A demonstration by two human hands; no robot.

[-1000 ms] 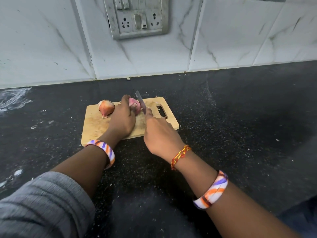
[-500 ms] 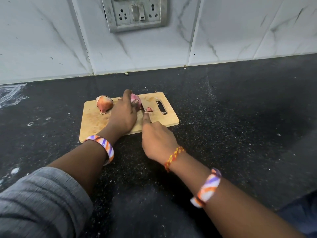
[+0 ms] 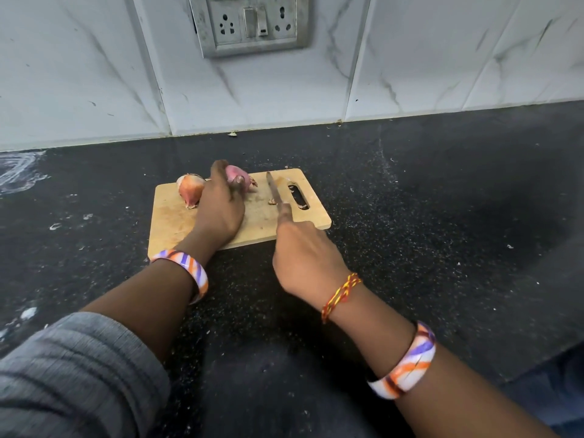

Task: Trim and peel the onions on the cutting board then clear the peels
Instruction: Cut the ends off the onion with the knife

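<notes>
Head view: a wooden cutting board [image 3: 177, 222] lies on a dark speckled counter [image 3: 442, 200], below a tiled wall with a socket plate [image 3: 249, 23].

The left hand [image 3: 221, 213] is closed over a pink onion [image 3: 235, 173] near the far edge of the board, pinning it down. A second onion [image 3: 189, 189], skin on, lies on the board just beside that hand, to its left.

The right hand [image 3: 305, 260] is wrapped around a knife [image 3: 274, 191], forefinger laid along the spine. The blade rests over the board, apart from the held onion. A small cut scrap [image 3: 271, 202] lies on the board by the blade.

Handling, as a judgement:
- Each onion is light and firm, but round — it will tend to roll unless held.
- The dry outer skin is thin and brittle and will likely tear into flakes; the layer beneath is probably slick.
- Hold the onion across its widest part, fingertips kept back from the cut line.

Containers: none is visible — no bowl or bin for peels. The board alone bears the onions and the scrap.
</notes>
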